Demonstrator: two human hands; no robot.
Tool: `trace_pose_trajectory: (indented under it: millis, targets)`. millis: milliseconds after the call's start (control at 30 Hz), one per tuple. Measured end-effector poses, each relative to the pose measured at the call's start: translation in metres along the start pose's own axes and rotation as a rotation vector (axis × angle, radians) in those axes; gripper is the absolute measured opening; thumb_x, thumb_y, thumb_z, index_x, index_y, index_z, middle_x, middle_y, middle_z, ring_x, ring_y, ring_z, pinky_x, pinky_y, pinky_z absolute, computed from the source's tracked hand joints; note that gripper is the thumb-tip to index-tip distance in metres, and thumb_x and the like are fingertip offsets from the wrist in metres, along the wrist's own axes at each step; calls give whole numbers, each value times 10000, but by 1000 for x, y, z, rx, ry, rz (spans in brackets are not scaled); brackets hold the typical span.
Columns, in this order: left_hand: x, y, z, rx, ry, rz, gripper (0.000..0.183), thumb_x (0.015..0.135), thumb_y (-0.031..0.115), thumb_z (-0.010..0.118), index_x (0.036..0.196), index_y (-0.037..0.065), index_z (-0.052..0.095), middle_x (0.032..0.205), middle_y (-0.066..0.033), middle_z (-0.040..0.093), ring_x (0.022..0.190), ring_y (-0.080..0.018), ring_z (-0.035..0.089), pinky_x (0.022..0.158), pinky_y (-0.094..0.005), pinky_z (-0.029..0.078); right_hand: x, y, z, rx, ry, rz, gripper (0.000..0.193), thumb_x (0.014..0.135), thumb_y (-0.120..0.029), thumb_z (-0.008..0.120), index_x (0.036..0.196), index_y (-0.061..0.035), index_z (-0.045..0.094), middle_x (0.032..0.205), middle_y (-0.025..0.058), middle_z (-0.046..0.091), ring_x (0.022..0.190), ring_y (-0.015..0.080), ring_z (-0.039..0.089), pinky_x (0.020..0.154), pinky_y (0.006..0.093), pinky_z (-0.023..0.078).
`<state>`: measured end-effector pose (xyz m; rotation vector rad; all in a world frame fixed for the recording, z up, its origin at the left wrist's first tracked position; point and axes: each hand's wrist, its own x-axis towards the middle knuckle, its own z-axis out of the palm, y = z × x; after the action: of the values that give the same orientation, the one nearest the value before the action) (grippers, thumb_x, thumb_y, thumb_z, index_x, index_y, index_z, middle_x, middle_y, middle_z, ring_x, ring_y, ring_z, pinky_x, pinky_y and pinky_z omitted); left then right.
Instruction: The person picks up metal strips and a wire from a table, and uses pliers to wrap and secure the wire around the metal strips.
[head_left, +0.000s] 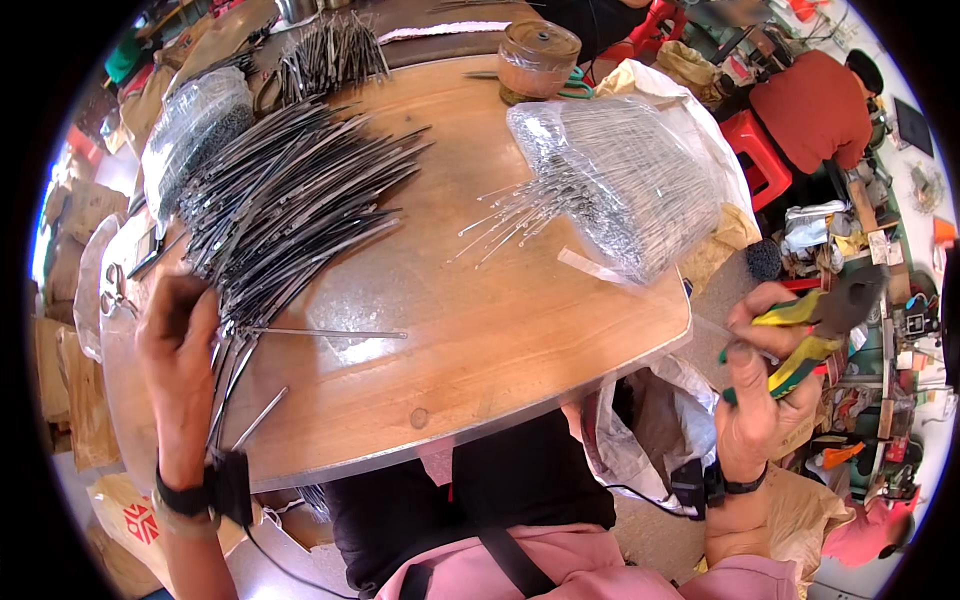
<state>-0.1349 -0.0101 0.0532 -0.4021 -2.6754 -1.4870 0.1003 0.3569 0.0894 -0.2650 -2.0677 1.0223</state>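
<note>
My right hand (755,390) is closed round the yellow-and-green handles of pliers (850,305), held off the table's right edge with the dark jaws pointing up and right. At the left, my left hand (178,325) rests at the near end of a big pile of thin dark metal rods (300,190). Its fingers are curled, and whatever they hold is hidden. A few loose rods (235,370) stick out beside its thumb, and one rod (340,333) lies crosswise. Far right on the table is a clear plastic bag (640,180) of thin silvery rods, their ends spilling out leftward.
The wooden table (450,350) has a curved near edge. A brown round tin (540,60) stands at the back. Scissors (118,290) lie far left. Another rod bundle (330,60) stands behind the pile. A white sack (670,400) hangs below the right edge. A person in red (815,110) sits beyond.
</note>
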Motion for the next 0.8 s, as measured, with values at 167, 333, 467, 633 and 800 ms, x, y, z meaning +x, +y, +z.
trace_pose_trajectory:
  millis: [167, 333, 467, 633, 800]
  targets:
    - [-90, 33, 0, -714, 16, -527, 33, 915, 75, 577, 941, 55, 577, 760, -76, 602, 641, -140, 575, 523, -262, 470, -34, 26, 0, -89, -283, 173, 127, 787, -40, 733, 901, -2, 691, 978, 138, 642, 898, 232, 632, 784, 323, 497]
    - [-157, 33, 32, -1385, 236, -890, 390, 933, 68, 554, 1302, -31, 471, 929, -100, 541, 712, -161, 532, 510, -258, 477, -41, 23, 7, 268, -247, 469, 120, 808, -50, 727, 903, 14, 691, 988, 126, 640, 921, 196, 608, 808, 313, 477]
    - [-158, 54, 66, -1621, -228, -959, 480, 842, 22, 609, 1306, -34, 498, 916, -119, 551, 678, -183, 511, 484, -281, 446, -39, 7, 9, 583, -315, 587, 148, 813, -86, 744, 907, 8, 680, 1056, 140, 605, 895, 172, 570, 802, 304, 469]
    - [-169, 58, 76, -1561, -396, -962, 263, 760, 14, 680, 1008, -39, 610, 752, -148, 570, 523, -250, 556, 404, -327, 432, -42, -4, 25, 591, -437, 505, 166, 840, -116, 702, 847, 1, 585, 1048, 152, 511, 832, 198, 522, 750, 343, 438]
    - [-174, 43, 79, -1096, -434, -696, 96, 851, -41, 672, 939, -55, 636, 778, -95, 654, 594, -157, 602, 568, -282, 497, -32, -3, 22, 446, -485, 338, 138, 836, -86, 700, 852, -6, 589, 1051, 145, 514, 832, 186, 529, 765, 327, 460]
